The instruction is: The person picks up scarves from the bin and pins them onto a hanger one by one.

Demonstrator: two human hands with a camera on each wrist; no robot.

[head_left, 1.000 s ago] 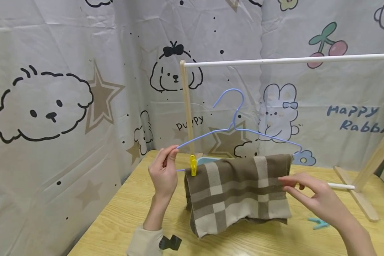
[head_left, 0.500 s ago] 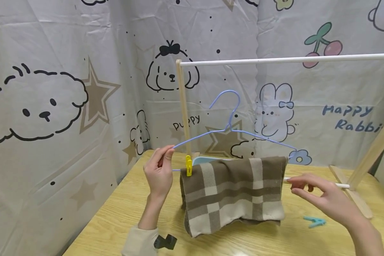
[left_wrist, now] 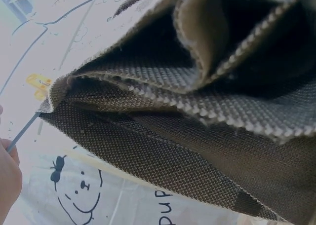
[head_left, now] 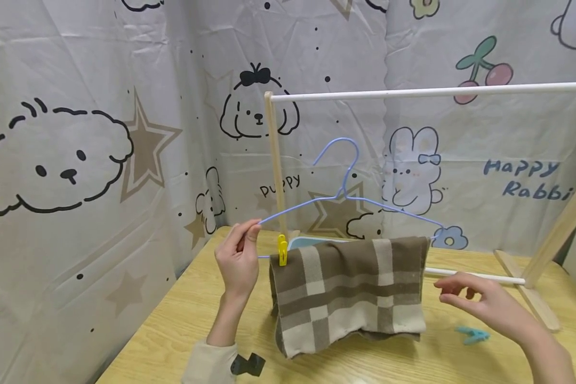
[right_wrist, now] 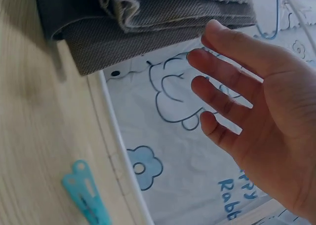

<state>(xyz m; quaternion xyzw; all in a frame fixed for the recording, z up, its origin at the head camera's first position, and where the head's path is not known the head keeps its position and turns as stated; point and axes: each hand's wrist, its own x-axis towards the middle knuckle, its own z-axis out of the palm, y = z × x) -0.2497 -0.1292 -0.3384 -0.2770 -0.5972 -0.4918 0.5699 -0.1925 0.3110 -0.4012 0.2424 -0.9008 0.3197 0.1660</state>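
My left hand (head_left: 239, 261) pinches the left end of a blue wire clothes hanger (head_left: 312, 201) and holds it up above the table. Over the hanger's lower bar hangs a folded brown and cream checked cloth (head_left: 350, 293). A yellow clothespin (head_left: 282, 250) clips the cloth's upper left corner to that bar, and it shows in the left wrist view too. Just right of the cloth is my right hand (head_left: 485, 304), fingers loosely bent and holding nothing. Below its fingertips a teal clothespin (head_left: 473, 335) lies on the table; the right wrist view also catches it.
A wooden rack with a white top rail (head_left: 413, 93) stands behind the hanger. Its lower white bar (head_left: 480, 275) and wooden foot (head_left: 528, 290) are at the right. A light blue container (head_left: 312, 242) is mostly hidden behind the cloth. Patterned curtains surround the wooden table (head_left: 173, 330).
My right hand has drawn away from the cloth's right edge, slightly right and down. The left hand still holds the hanger in much the same place. The view has shifted slightly.
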